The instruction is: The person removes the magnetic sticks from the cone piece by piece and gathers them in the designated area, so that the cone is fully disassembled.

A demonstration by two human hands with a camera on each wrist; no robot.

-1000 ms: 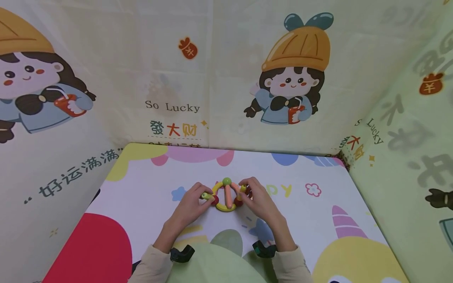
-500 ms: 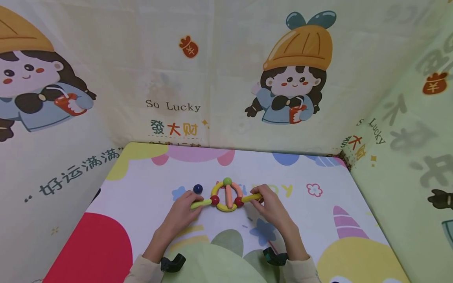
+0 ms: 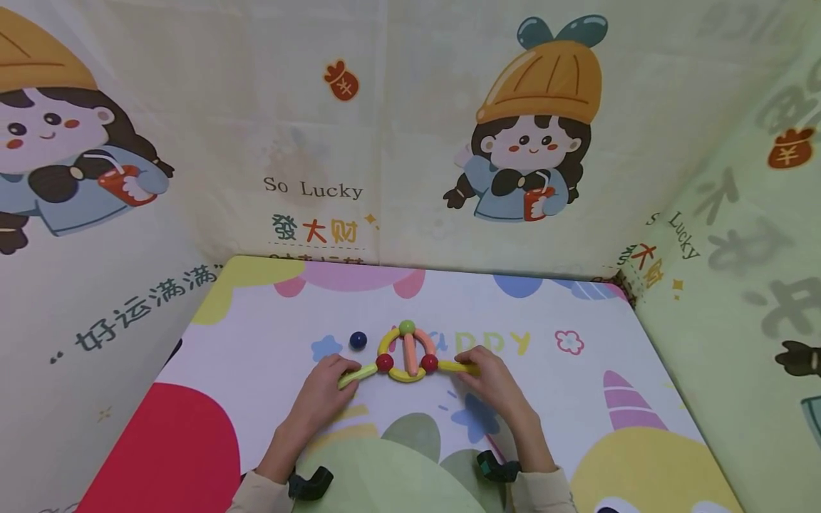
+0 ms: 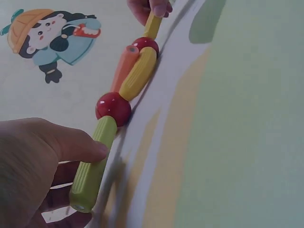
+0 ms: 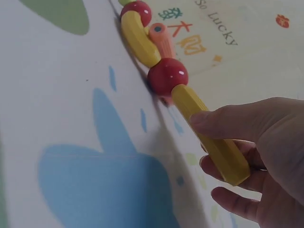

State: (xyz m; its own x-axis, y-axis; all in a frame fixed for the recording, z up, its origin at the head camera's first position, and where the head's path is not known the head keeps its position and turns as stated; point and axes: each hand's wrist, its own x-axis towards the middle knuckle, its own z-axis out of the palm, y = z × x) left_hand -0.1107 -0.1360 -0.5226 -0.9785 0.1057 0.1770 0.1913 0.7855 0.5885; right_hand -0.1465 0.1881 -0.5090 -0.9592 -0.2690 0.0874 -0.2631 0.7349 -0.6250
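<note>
On the table lies a toy figure of magnetic rods and balls. Its ring joins curved yellow rods (image 3: pixel 387 340), a curved pink rod (image 3: pixel 426 342), a green ball (image 3: pixel 407 328) and two red balls (image 3: pixel 384 363). A straight pink rod (image 3: pixel 410 355) runs down from the green ball inside the ring. My left hand (image 3: pixel 321 392) pinches a light green rod (image 4: pixel 92 171), whose far end meets the left red ball. At the other side my right hand (image 3: pixel 494 383) pinches a straight yellow rod (image 5: pixel 216 147) that meets the right red ball, thumb on top.
A dark blue ball (image 3: pixel 358 340) sits just beyond my left hand, left of the ring. The printed tabletop (image 3: pixel 256 349) ends at a cartoon-patterned cloth wall (image 3: pixel 410 142) behind, with more cloth at both sides.
Both hands have moved outward, and the green and yellow rods now stick out sideways from the red balls. The blue ball has come into sight beside the left hand.
</note>
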